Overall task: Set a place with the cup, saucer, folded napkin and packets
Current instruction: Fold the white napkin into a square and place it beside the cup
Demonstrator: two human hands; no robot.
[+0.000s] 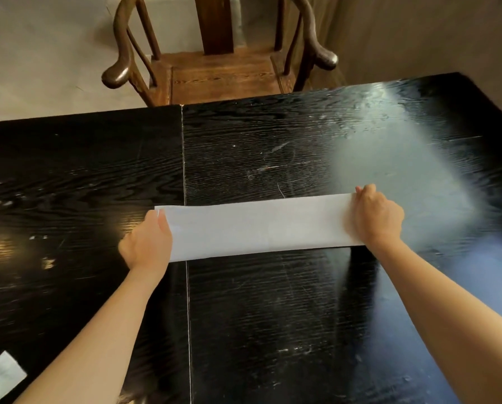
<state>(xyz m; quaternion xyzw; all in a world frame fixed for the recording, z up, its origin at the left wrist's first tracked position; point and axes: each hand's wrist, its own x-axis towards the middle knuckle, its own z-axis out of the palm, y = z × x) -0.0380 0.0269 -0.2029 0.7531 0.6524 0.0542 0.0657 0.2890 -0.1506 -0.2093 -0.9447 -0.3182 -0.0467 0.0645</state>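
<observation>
A white napkin [258, 227] lies as a long folded strip across the middle of the black table [273, 147]. My left hand [147, 243] grips its left end, thumb on top of the cloth. My right hand [373, 217] holds the right end, fingers curled over the far edge. At the bottom left corner a pale packet [0, 377] lies on the table, partly cut off by the frame. No cup or saucer is in view.
A wooden armchair [217, 74] stands against the table's far edge. A seam [185, 287] runs through the tabletop from far to near. The table's right edge slants down at the right side.
</observation>
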